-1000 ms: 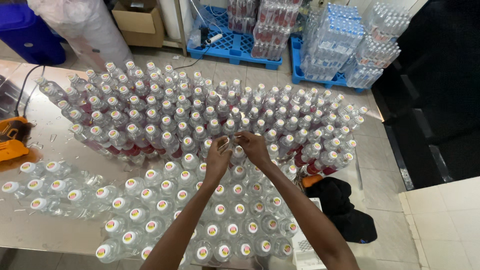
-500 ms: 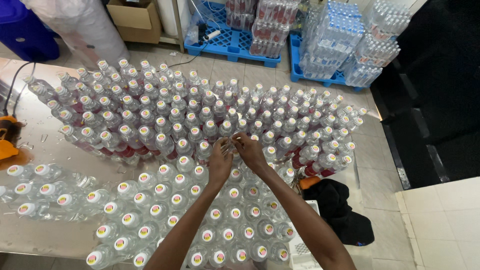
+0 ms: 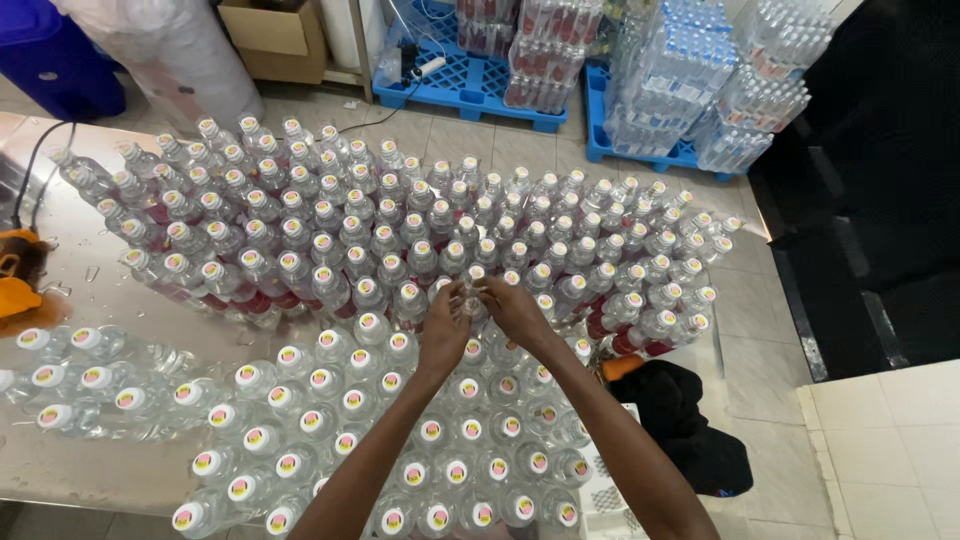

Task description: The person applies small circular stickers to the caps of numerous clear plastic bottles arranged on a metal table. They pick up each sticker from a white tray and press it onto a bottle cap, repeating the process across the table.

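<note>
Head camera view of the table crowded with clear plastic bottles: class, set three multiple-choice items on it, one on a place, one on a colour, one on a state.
1. Where are the blue plastic pallets?
A. On the floor beyond the table
B. On the table
C. Under the black cloth

2. What colour is the flat object at the table's left edge?
A. Green
B. Orange
C. White

3. What are the two hands doing?
A. Hanging empty at the sides
B. Resting flat on the floor
C. Meeting at one clear plastic bottle's top

Key: 1 A, they lie on tiles past the bottles. 2 B, it shows orange. 3 C, the left hand and right hand close around that top.
</note>
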